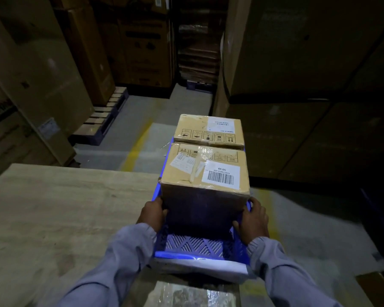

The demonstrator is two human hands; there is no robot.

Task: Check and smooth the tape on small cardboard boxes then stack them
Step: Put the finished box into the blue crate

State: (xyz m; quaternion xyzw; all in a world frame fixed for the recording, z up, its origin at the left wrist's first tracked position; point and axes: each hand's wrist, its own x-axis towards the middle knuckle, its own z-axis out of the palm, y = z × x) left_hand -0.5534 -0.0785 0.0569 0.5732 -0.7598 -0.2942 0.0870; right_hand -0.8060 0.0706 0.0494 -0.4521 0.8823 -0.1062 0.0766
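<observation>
Gripping the near box (204,180) low on both sides, left hand (153,214) and right hand (253,220) have fingers (165,212) curled against the cardboard. It stands between them in a blue crate (197,254), wrinkled tape (201,159) on top, above the fingers. A second box (208,129) sits just beyond.

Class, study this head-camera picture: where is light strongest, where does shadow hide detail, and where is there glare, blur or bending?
Head view: light is strongest on the tops of the near box and far box; the near box's front face is in shadow; its tape shows glare; the right cartons are dark; the sleeves are blurred; edges of the left cartons bend.
</observation>
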